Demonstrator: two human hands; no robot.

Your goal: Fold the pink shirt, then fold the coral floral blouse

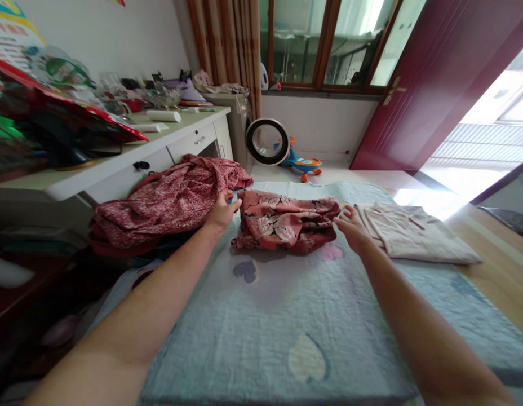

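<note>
A coral floral garment (282, 223), printed with pale flowers and dark outlines, lies bunched into a rough rectangle on a light blue bedspread (253, 338). My left hand (221, 215) is at its left end, thumb and fingers apart close to the edge. At the opposite end, my right hand (353, 225) has its thumb at the cloth's right edge, with a gap between thumb and fingers. No cloth shows clearly gripped in either hand. Left of the garment is a heap of red speckled cloth (172, 203). To the right lies a folded beige garment (417, 234).
A white desk (155, 160) with drawers and clutter runs along the left. Beyond the bedspread stand a washing machine with its round door (267, 142) swung out and a blue and orange ride-on toy (302, 162). A dark red door (407, 84) stands open at right.
</note>
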